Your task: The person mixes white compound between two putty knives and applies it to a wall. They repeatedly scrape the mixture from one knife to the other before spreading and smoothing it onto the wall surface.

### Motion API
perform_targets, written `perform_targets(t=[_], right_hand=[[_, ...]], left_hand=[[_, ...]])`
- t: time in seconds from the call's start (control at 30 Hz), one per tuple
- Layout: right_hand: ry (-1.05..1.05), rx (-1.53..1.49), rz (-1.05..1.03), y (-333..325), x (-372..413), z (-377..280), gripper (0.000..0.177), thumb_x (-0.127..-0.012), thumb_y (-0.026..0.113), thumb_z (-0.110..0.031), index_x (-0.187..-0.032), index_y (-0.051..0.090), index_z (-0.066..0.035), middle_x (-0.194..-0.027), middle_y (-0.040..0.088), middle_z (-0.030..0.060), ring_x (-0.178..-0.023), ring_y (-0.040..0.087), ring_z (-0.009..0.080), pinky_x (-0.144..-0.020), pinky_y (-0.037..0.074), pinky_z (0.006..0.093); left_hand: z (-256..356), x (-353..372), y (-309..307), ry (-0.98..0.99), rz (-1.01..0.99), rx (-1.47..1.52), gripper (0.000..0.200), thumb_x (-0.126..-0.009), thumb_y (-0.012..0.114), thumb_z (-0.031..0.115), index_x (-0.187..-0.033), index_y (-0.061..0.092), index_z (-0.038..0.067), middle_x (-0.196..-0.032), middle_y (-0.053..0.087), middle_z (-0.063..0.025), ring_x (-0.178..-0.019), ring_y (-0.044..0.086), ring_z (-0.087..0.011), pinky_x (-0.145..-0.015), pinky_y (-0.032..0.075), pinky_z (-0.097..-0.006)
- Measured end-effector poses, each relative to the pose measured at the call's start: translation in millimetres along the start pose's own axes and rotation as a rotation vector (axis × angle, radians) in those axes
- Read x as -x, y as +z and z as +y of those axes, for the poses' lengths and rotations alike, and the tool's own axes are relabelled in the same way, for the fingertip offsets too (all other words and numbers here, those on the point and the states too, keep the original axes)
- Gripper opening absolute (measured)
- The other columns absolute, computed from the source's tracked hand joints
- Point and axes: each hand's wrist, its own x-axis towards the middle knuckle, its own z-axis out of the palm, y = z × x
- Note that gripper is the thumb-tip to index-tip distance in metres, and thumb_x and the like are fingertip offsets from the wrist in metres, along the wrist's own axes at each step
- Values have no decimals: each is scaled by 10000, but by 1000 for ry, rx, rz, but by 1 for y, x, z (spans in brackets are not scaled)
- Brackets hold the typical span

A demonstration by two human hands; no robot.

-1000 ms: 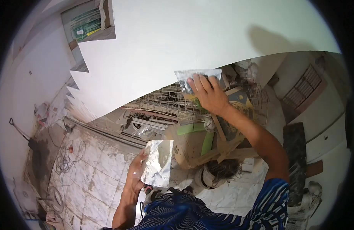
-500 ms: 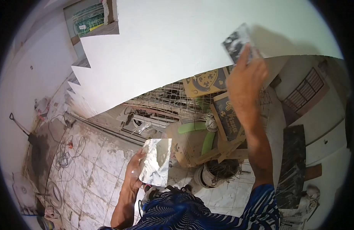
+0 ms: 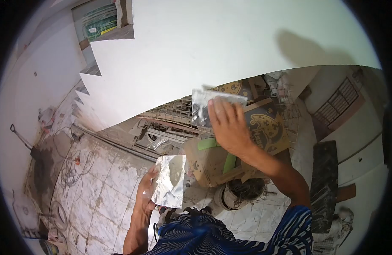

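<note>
My right hand (image 3: 230, 123) is closed on a flat rectangular plastering blade (image 3: 201, 106) smeared with white and grey paste. The blade's top edge overlaps the lower edge of the white stair side wall (image 3: 174, 55) in this view. Lower down, my left hand (image 3: 147, 187) grips a flat plate (image 3: 170, 180) by its left side. White paste lies across this plate's face, with a greyish patch near its top. The wall's underside slopes up to the right, and its left edge is cut in steps.
Below the wall are wire mesh, cardboard boxes (image 3: 264, 127) and scrap. A bucket (image 3: 226, 196) stands near my feet. A cable (image 3: 77, 170) lies coiled on the tiled floor (image 3: 106, 195). A shovel (image 3: 24, 138) leans at left, a dark board (image 3: 324, 182) at right.
My right hand has swung down and left with the blade, from the wall's right part to its lower edge. My left hand and its plate have barely shifted.
</note>
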Motion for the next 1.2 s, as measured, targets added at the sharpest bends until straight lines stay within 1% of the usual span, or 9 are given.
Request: perform_targets(t=[0.1,0.13,0.2,0.23,0.37,0.57,0.93,1.03,1.2], right_hand=[[273,85,45,-46,-25,42,510,-902,601,-151,-1379,518,9,-1328,533,195,-1214,503,354,-1000,421,513],[476,-81,56,-56,-38,67,490,-893,586,-90,-1364,510,19,-1334,518,205,-1218,501,360,-970,442,506],[596,98,259,-66,-54,110,443,-872,581,-26,-1308,527,34,-1293,530,202,-1177,528,361,-909,479,487],[499,442,443,-66,-56,125,412,-860,591,-25,-1266,551,39,-1246,557,188,-1131,557,355,-878,496,476],[484,451,429,-54,-61,160,499,-826,638,-90,-1302,531,17,-1140,551,189,-1022,555,363,-845,451,532],[320,377,375,-12,-63,89,481,-862,620,-113,-1303,549,65,-1206,548,213,-1116,528,361,-928,425,535],[-67,4,-92,22,-1,-2,470,-905,546,-124,-1325,540,86,-1333,495,234,-1206,476,362,-1023,392,549],[-60,22,-1,-4,-10,7,502,-915,553,-191,-1345,547,67,-1298,528,218,-1193,491,362,-1005,400,529],[383,195,329,-65,-38,112,520,-903,606,-90,-1404,485,-18,-1319,525,187,-1205,513,392,-991,419,533]], left_hand=[[-1,-3,-7,-11,-49,-62,511,-946,442,135,-1424,417,-43,-1305,601,-182,-1103,666,-259,-932,578,-368],[0,-4,-10,-20,-83,-93,528,-953,419,143,-1447,392,-40,-1352,574,-190,-1161,643,-264,-976,557,-371],[0,-7,-14,-31,-126,-77,519,-958,425,145,-1442,398,-40,-1341,581,-188,-1151,648,-261,-968,561,-370],[1,-7,-14,-36,-148,-70,515,-960,428,146,-1440,400,-40,-1336,584,-187,-1145,650,-259,-964,562,-370],[2,-2,4,-30,-71,-16,502,-918,497,125,-1384,457,-56,-1230,644,-181,-1037,693,-258,-880,605,-366],[1,-5,0,-25,-64,-6,503,-919,487,114,-1391,442,-53,-1231,641,-179,-1027,696,-262,-875,607,-367],[2,-3,-2,-10,-64,4,484,-930,469,106,-1391,445,-40,-1224,645,-169,-1017,698,-263,-873,606,-373],[2,-3,-4,-21,-54,-3,481,-929,481,114,-1385,453,-38,-1223,646,-167,-1019,697,-261,-886,599,-368],[2,-2,-1,-6,-72,1,475,-928,495,128,-1371,468,-42,-1226,648,-162,-1020,696,-252,-886,597,-357]])
